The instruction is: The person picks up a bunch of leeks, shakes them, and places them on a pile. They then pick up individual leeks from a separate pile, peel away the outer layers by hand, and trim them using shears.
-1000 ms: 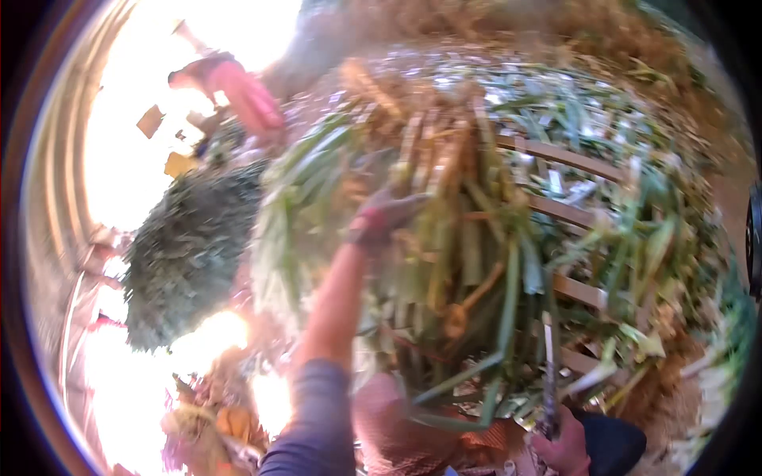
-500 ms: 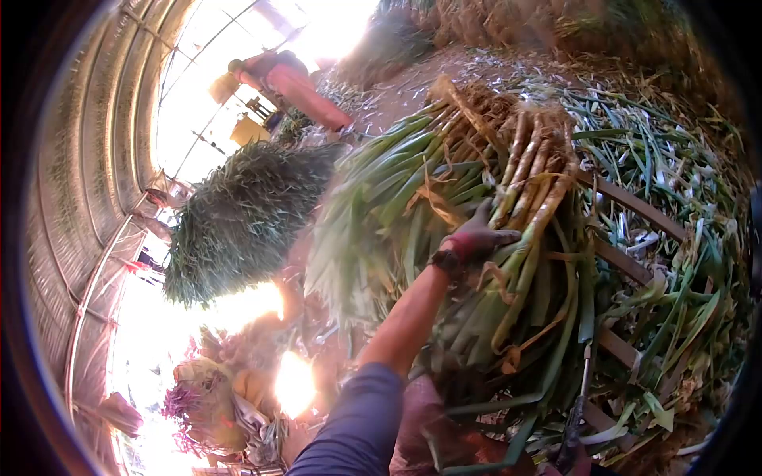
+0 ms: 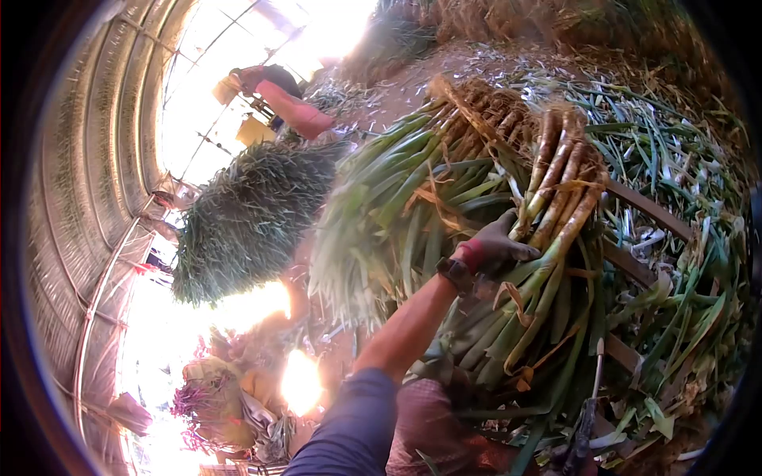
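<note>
In the head view, a heap point(image 3: 397, 198) of green-leaved stalks fills the middle, roots toward the far side and leaves fanning down toward the near left. The leeks point(image 3: 559, 198) in hand, a few thick stalks with brown, hairy roots, lie along the right side of the heap, their root ends pointing away from the wearer. The left hand point(image 3: 500, 244), gloved and with a dark band at the wrist, is clamped on these stalks below the roots, thumb on the far side. The right hand point(image 3: 578, 462) is apart from it, nearer than the heap and to its right, dim at the lower edge; its fingers appear closed around the dark handle of a thin tool point(image 3: 590, 404) whose pale tip points up, away from the wearer. Right of the heap, flat slats point(image 3: 649, 210) stick out among loose leaves point(image 3: 683, 305) and pale scraps. Left of the heap stands a darker green bundle point(image 3: 250, 214), and beyond that a person point(image 3: 294, 111) in pink bends over. Far left of the heap rises a ribbed wall point(image 3: 99, 182). Nearer than the heap, to its lower left, sits a pale sack point(image 3: 218, 404) with purple strands beside it.
</note>
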`<state>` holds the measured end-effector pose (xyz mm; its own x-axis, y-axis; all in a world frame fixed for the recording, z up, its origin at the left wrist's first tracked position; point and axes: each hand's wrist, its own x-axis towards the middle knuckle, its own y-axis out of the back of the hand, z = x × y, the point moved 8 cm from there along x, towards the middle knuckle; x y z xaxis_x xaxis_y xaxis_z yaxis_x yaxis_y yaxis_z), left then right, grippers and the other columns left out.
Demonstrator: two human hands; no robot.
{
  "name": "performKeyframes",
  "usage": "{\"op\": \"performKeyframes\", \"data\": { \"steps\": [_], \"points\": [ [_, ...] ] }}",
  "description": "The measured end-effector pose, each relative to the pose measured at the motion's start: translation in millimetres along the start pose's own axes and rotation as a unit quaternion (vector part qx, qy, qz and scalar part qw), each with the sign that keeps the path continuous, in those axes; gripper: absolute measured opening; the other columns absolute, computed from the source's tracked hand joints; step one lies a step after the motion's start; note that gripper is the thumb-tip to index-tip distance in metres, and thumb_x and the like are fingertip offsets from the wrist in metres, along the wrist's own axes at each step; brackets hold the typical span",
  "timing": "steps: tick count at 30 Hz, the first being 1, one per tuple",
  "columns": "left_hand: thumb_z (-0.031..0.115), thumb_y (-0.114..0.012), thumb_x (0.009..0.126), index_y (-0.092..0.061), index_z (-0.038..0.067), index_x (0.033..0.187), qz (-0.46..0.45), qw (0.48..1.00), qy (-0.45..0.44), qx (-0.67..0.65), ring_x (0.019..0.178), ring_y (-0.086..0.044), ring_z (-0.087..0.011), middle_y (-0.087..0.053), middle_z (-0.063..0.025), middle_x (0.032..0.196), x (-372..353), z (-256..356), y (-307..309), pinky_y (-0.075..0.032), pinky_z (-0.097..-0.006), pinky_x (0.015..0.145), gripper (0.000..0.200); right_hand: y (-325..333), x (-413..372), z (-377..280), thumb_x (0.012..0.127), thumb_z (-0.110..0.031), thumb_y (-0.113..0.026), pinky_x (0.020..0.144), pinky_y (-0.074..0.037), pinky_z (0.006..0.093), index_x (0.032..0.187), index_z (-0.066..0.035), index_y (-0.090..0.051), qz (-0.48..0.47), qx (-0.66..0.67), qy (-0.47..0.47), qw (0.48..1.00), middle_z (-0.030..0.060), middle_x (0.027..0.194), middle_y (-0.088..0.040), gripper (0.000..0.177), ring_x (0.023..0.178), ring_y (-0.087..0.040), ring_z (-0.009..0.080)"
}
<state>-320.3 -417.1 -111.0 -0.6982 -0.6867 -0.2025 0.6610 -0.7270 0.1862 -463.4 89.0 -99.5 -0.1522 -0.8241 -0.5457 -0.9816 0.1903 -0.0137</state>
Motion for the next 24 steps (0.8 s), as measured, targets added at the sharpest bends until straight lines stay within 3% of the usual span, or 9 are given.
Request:
{"op": "performKeyframes", "data": {
  "steps": [2, 6, 8, 11, 13, 16, 18, 22, 24],
  "points": [
    [0.039, -0.097, 0.075, -0.021, -0.005, 0.167, 0.041, 0.996, 0.015, 0.073, 0.152, -0.037, -0.0255, -0.043, -0.0229, 0.164, 5.2, -2.5, -5.7, -0.026, -0.0332, 0.128, 0.127, 3.0, -1.1, -10.4, 0.082, -0.037, -0.092, 0.105, -0.05, 0.0415, 0.151, 0.0, -0.052, 0.01, -0.001, 0.002, 1.0, 0.014, 0.134, -0.065, 0.088, 0.122, -0.06, 0.0257],
    [0.043, -0.092, 0.079, -0.015, -0.004, 0.168, -0.004, 0.979, 0.08, 0.188, 0.15, -0.043, -0.0277, -0.044, -0.0227, 0.163, 7.8, -30.2, 14.2, -0.032, -0.0362, 0.126, 0.126, 8.5, -3.3, -0.4, 0.084, -0.03, -0.089, 0.101, -0.052, 0.0405, 0.147, 0.0, -0.056, 0.012, 0.0, -0.027, 1.0, 0.0125, 0.127, -0.068, 0.078, 0.117, -0.063, 0.0227],
    [0.035, -0.089, 0.086, -0.017, -0.001, 0.168, 0.009, 0.998, 0.048, -0.032, 0.147, -0.046, -0.0245, -0.047, -0.0171, 0.161, 17.2, -58.8, 20.2, -0.037, -0.0353, 0.122, 0.115, 14.6, -8.9, 9.1, 0.085, -0.027, -0.086, 0.099, -0.053, 0.0402, 0.148, -0.002, -0.057, 0.019, 0.009, -0.027, 0.999, 0.0118, 0.126, -0.069, 0.073, 0.115, -0.064, 0.0214],
    [0.032, -0.089, 0.087, -0.016, 0.0, 0.168, 0.005, 0.996, 0.065, -0.065, 0.147, -0.046, -0.0229, -0.047, -0.0159, 0.162, 10.4, -58.6, 15.9, -0.038, -0.0354, 0.122, 0.113, 16.6, -12.1, 19.4, 0.087, -0.024, -0.084, 0.099, -0.054, 0.0402, 0.15, -0.006, -0.056, 0.011, 0.019, -0.04, 0.999, 0.0115, 0.128, -0.069, 0.071, 0.115, -0.064, 0.0212],
    [0.03, -0.089, 0.086, -0.019, 0.0, 0.168, 0.016, 0.998, 0.04, 0.052, 0.145, -0.047, -0.0218, -0.047, -0.0166, 0.162, 6.7, -32.6, -2.3, -0.039, -0.0351, 0.121, 0.112, 20.1, -20.4, 27.7, 0.089, -0.023, -0.083, 0.099, -0.054, 0.0402, 0.152, -0.009, -0.056, 0.006, 0.018, -0.06, 0.998, 0.0112, 0.129, -0.069, 0.07, 0.115, -0.065, 0.021],
    [0.016, -0.091, 0.082, -0.017, -0.004, 0.169, -0.016, 0.995, 0.085, -0.054, 0.145, -0.047, -0.0216, -0.044, -0.0176, 0.163, -6.2, 9.2, -46.6, -0.041, -0.0338, 0.118, 0.115, 19.5, -35.1, 30.7, 0.09, -0.022, -0.081, 0.099, -0.054, 0.0402, 0.154, -0.012, -0.055, 0.013, -0.005, -0.117, 0.993, 0.011, 0.13, -0.069, 0.07, 0.115, -0.065, 0.0209],
    [0.006, -0.089, 0.084, -0.021, 0.0, 0.169, -0.061, 0.992, 0.034, -0.108, 0.15, -0.04, -0.0187, -0.039, -0.0136, 0.166, 8.0, 6.1, -63.9, -0.042, -0.0324, 0.119, 0.109, 15.6, -15.7, -11.3, 0.07, -0.027, -0.088, 0.084, -0.054, 0.0309, 0.127, 0.001, -0.065, 0.075, 0.109, 0.019, 0.991, 0.0047, 0.103, -0.072, 0.067, 0.09, -0.065, 0.0141],
    [0.0, -0.088, 0.084, -0.016, 0.0, 0.169, -0.072, 0.989, -0.007, 0.126, 0.13, -0.058, -0.0185, -0.042, -0.0156, 0.163, 20.5, 31.2, -95.4, -0.055, -0.0312, 0.102, 0.111, 12.7, -6.0, -17.6, 0.072, -0.026, -0.087, 0.086, -0.053, 0.0301, 0.126, 0.0, -0.065, 0.079, 0.058, 0.012, 0.995, 0.0027, 0.104, -0.07, 0.064, 0.092, -0.064, 0.0137],
    [-0.001, -0.087, 0.084, -0.014, 0.0, 0.17, -0.089, 0.98, 0.012, 0.176, 0.121, -0.064, -0.0181, -0.042, -0.0165, 0.162, 22.4, 29.3, -112.8, -0.059, -0.0307, 0.094, 0.113, 7.0, -1.0, -11.1, 0.078, -0.031, -0.087, 0.09, -0.056, 0.0361, 0.129, 0.003, -0.065, 0.058, 0.046, 0.01, 0.997, 0.013, 0.107, -0.075, 0.065, 0.096, -0.07, 0.0206]
  ]
}}
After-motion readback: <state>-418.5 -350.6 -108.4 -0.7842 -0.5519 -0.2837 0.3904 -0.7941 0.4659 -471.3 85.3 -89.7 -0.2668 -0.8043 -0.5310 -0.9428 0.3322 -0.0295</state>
